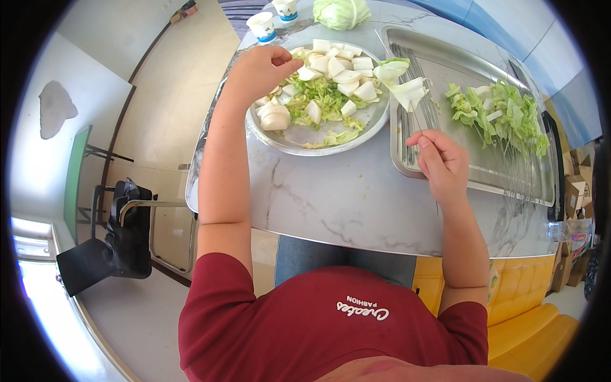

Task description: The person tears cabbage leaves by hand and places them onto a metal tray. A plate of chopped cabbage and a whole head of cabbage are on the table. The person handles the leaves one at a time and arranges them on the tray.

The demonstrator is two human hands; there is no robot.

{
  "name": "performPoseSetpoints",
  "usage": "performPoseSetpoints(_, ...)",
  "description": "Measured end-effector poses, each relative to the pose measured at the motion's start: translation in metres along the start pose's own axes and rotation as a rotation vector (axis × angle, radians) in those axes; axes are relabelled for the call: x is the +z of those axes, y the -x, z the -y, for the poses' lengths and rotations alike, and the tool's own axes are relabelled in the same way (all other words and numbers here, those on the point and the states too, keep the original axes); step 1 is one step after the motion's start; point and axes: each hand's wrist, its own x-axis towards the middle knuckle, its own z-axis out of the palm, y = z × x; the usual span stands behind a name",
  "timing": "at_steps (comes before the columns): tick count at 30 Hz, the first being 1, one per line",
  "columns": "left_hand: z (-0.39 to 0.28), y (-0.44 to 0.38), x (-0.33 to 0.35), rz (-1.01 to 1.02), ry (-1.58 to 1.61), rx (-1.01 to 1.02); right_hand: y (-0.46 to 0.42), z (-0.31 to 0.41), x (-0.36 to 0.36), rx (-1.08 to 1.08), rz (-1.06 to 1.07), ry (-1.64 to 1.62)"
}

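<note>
My right hand (444, 160) pinches a thin metal skewer (419, 123) that points up and away from me. Pieces of pale green cabbage leaf (405, 88) are threaded near its far end. My left hand (265, 71) hovers at the far left rim of a round metal plate (317, 151), its thumb and fingertips close to the food there. Whether they grip a piece is not clear. On the plate lie white vegetable chunks (346, 76) and torn yellow-green leaves (320, 98).
Right of the plate is a rectangular metal tray (446, 59) holding loose skewers (408, 150) and filled leaf skewers (501, 112), whose ends overhang its near edge. A whole cabbage (341, 13) and two paper cups (262, 27) (286, 9) stand at the back of the marble-patterned table (324, 200).
</note>
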Motion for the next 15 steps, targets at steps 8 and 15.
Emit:
performPoseSetpoints(8,0.010,-0.001,0.004,0.057,-0.078,0.116,-0.001,-0.002,0.000,0.001,0.001,0.003)
performPoseSetpoints(15,0.031,-0.011,0.040,0.052,-0.476,0.045,-0.001,-0.001,0.001,0.008,0.003,0.017)
